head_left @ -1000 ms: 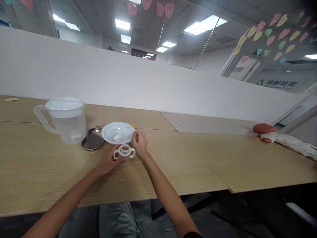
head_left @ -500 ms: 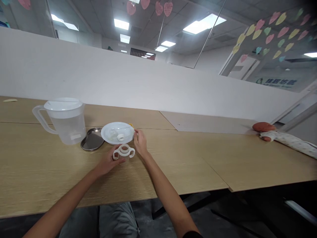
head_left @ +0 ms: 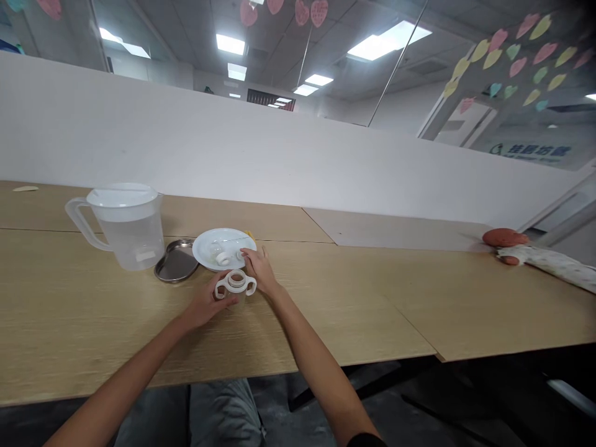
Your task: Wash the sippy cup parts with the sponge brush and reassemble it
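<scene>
From the head camera, the left hand (head_left: pixel 203 303) curls around a white two-handled collar (head_left: pixel 235 283) fitted on a short, clear container (head_left: pixel 236 300), which sits just in front of a white plate (head_left: pixel 218 238). The right hand (head_left: pixel 259 270) is loosely spread, its fingertips (head_left: pixel 244 255) resting at the plate's near rim, right beside a small white ring (head_left: pixel 224 258) lying on the plate. To the left stand a lidded plastic pitcher (head_left: pixel 128 233) and a kidney-shaped metal tray (head_left: pixel 176 264) — both on the wooden tabletop (head_left: pixel 335 310). Far right lie a reddish-orange object (head_left: pixel 504 238) and a patterned cloth (head_left: pixel 549 263).
</scene>
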A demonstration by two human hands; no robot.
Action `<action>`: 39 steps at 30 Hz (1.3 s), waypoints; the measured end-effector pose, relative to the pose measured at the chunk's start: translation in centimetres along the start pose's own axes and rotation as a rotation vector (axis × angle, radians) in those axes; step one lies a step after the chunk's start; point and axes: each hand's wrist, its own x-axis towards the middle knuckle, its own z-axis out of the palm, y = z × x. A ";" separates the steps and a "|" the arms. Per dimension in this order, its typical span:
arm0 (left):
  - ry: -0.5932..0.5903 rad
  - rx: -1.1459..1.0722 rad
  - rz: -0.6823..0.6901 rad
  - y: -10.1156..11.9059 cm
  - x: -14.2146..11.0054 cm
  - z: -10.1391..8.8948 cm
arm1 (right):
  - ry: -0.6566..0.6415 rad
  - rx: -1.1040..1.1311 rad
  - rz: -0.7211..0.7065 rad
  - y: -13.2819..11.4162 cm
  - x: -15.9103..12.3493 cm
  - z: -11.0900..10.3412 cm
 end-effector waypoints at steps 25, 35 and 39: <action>0.137 0.035 0.106 -0.4 -0.4 0.6 | 0.154 -0.051 -0.114 1.2 -0.9 1.6; 0.227 0.135 0.205 0.4 -1.5 -0.9 | 0.433 0.018 -0.093 1.6 -1.4 1.6; 0.900 0.326 0.262 1.4 -1.8 -7.0 | 0.501 0.121 0.118 1.5 -1.5 1.2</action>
